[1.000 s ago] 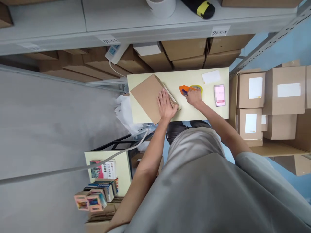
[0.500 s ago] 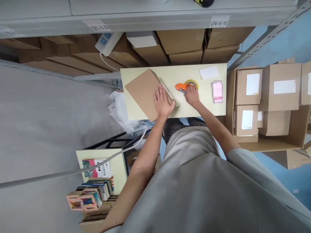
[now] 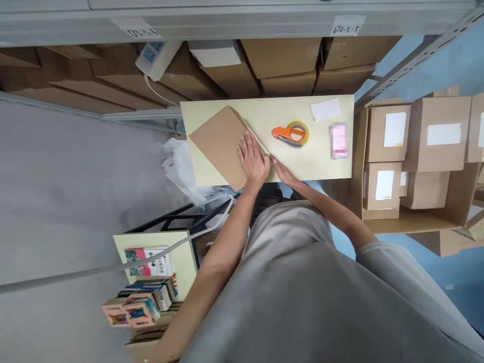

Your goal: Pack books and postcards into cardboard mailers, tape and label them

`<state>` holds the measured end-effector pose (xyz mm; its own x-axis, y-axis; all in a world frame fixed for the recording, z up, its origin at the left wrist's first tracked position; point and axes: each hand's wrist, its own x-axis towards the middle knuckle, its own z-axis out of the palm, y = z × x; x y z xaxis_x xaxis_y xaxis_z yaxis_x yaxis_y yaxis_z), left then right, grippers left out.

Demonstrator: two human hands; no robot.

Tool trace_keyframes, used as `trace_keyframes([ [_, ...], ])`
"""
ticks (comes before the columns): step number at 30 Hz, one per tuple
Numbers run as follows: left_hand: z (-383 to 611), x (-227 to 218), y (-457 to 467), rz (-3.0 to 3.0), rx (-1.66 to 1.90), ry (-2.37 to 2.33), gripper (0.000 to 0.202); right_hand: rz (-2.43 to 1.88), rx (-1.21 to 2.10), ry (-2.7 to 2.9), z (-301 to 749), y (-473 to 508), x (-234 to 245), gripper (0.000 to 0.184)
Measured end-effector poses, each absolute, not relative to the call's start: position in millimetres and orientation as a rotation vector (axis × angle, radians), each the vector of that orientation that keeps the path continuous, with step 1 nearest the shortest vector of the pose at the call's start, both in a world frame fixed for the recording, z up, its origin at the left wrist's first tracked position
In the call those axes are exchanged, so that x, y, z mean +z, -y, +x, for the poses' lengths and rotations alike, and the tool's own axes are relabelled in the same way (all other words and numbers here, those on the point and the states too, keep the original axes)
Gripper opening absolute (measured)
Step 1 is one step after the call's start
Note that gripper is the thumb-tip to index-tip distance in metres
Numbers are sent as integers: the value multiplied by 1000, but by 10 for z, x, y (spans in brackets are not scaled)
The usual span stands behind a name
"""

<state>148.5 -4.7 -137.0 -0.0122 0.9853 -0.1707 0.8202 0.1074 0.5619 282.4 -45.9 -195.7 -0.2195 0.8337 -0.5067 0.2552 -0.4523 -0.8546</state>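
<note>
A flat brown cardboard box [image 3: 221, 143] lies at an angle on the left half of the pale yellow table [image 3: 317, 164]. My left hand [image 3: 253, 160] rests flat on its top near the right edge, fingers stretched out. At the box's lower right corner, my right hand [image 3: 283, 171] grips the edge with its fingertips, close to my left thumb. An orange tape dispenser [image 3: 289, 134] with a roll of yellowish tape lies on the table just beyond my right hand, touched by neither hand.
A white paper slip [image 3: 325, 110] and a pink-screened phone [image 3: 339, 141] lie at the table's right end. Shelved cartons [image 3: 282, 60] and a power strip [image 3: 159, 59] stand behind. At right is a large carton [image 3: 419, 222] of boxes; books [image 3: 149, 297] and a grey cable [image 3: 113, 269] are lower left.
My right hand has let go of the tape dispenser, leaving it on the table, and has moved left to the box's corner. My left hand stays on the box.
</note>
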Motion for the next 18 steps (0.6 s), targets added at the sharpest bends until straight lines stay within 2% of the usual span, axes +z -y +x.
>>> trace_keyframes([
  [5, 1493, -1347, 54, 1739, 434, -1862, 84, -1632, 1575, 1660, 2957, 231, -1839, 73],
  [8, 1468, -1322, 45, 1740, 454, -1832, 83, -1791, 1124, 2012, 3184, 80, -1665, 64],
  [10, 1449, -1318, 31, 1733, 482, -1816, 82, -1984, 824, 2121, 3303, -33, -1584, 66],
  [12, 1436, -1322, 5, 1706, 528, -1808, 80, -2134, 678, 2188, 3364, -142, -1565, 70],
  [14, 1425, -1323, -33, 1654, 582, -1809, 77, -2205, 687, 2199, 3374, -231, -1595, 68],
  [18, 1379, -1268, -133, 1561, 735, -1784, 71, -2244, 832, 1988, 3332, -354, -1617, 50],
])
